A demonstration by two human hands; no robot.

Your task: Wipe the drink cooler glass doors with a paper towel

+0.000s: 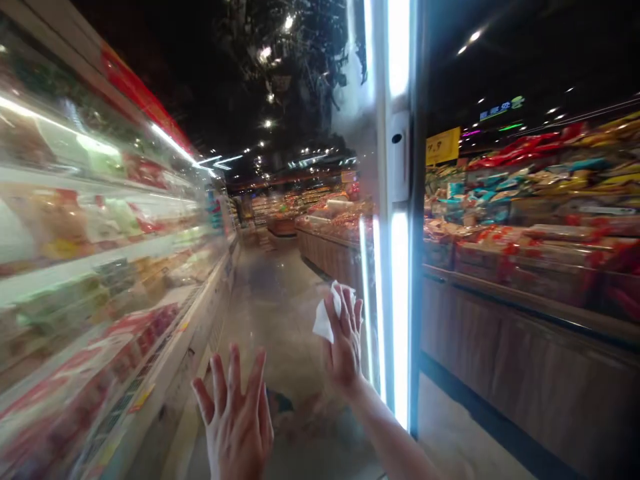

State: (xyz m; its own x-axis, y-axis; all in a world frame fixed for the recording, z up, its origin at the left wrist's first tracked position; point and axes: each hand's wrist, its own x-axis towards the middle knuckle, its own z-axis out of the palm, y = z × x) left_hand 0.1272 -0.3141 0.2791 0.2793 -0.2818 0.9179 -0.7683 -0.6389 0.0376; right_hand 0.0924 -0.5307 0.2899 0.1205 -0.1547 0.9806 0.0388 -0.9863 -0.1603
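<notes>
My right hand (345, 340) is at the lit edge of a glass door (357, 73), with a white paper wipe (324, 323) under its fingers. The wipe sticks out on the left side of the hand. Lower and to the left, my left hand (239, 413) is raised with its fingers spread and nothing in it. Whether its fingertips touch the glass I cannot tell. A bright light strip (400, 300) runs up the door's edge, and a pale fitting (400, 157) with a dark spot interrupts it.
Blurred shelves of packaged food (100, 220) line the left side. On the right stands a wood-panelled display counter (500, 353) piled with colourful packs (525, 247), with a yellow price sign (443, 147) above. A shop aisle floor (265, 287) runs ahead between displays.
</notes>
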